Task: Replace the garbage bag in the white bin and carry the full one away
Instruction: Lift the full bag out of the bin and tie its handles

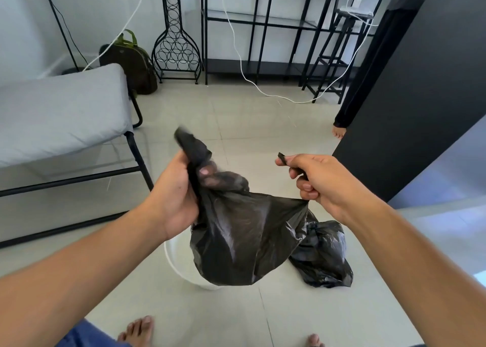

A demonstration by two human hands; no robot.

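An empty black garbage bag (244, 236) hangs between my two hands above the floor. My left hand (176, 197) grips one side of its mouth, bunched plastic poking up past the fingers. My right hand (318, 181) pinches the opposite edge, a small black tab sticking out by the thumb. Under the hanging bag stands the white bin (173, 262); only its left rim and wall show. A full, tied black bag (326, 257) lies on the tiles just right of the bin.
A grey cushioned bench on a black frame (60, 118) stands to the left. A dark backpack (131, 62), wire rack (176, 44) and black shelving (276, 31) line the far wall, with white cables (252, 84) on the floor. A dark cabinet (420, 84) and another person's foot (338, 131) are right.
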